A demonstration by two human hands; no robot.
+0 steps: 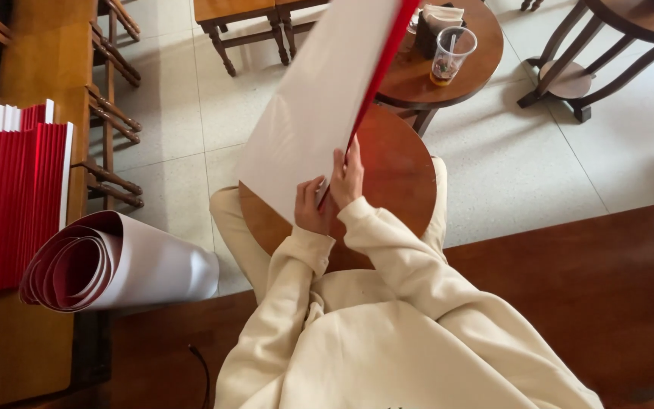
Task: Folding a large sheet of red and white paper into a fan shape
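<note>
Right now both hands are gripping a large sheet (316, 106), white on one face and red on the other, standing it up over a small round tabletop (395, 178). The left hand (311, 208) and right hand (348, 178) are pinching its near edge. Rolled sheets (115, 265) and a red stack (9, 197) are lying left; a plastic cup (450, 54) is standing far.

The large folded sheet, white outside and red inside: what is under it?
Under the large folded sheet lies the round brown wooden tabletop, over the person's lap. The left hand and right hand pinch the sheet's lower edge. The tabletop's left part is covered.
</note>
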